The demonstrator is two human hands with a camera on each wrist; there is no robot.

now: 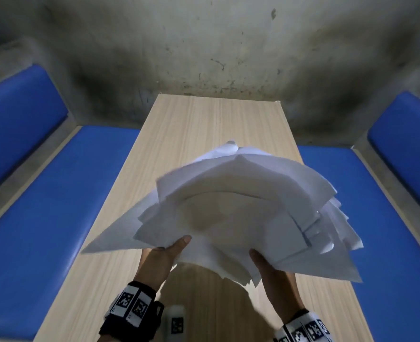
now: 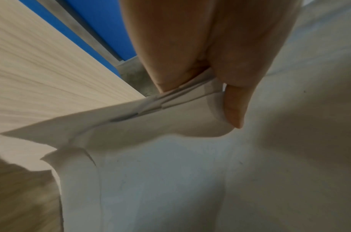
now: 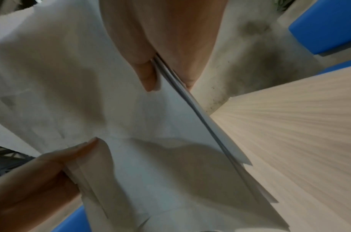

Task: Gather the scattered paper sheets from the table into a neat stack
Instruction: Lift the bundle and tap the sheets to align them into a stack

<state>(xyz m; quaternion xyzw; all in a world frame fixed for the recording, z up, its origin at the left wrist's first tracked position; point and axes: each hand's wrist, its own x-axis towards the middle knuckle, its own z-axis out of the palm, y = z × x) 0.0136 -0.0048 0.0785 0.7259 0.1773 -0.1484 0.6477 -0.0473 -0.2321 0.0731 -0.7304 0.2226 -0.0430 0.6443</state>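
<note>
Left hand [image 1: 160, 257] pinching the near-left edge of a messy, fanned-out bundle of white paper sheets [image 1: 231, 208], lifted off the wooden table [image 1: 199, 119]. Right hand [image 1: 270, 272] gripping the near-right edge, thumb on top.

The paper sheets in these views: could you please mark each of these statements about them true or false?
1. Both hands hold the paper sheets above the table. True.
2. The sheets form a neat, squared stack. False: they are fanned out, with corners sticking out at different angles.
3. The left hand pinches the sheets with its thumb on top. True.
4. The right hand rests flat on the table, holding nothing. False: it grips the near right edge of the sheets.
5. Red benches flank the table. False: the benches are blue.
</note>
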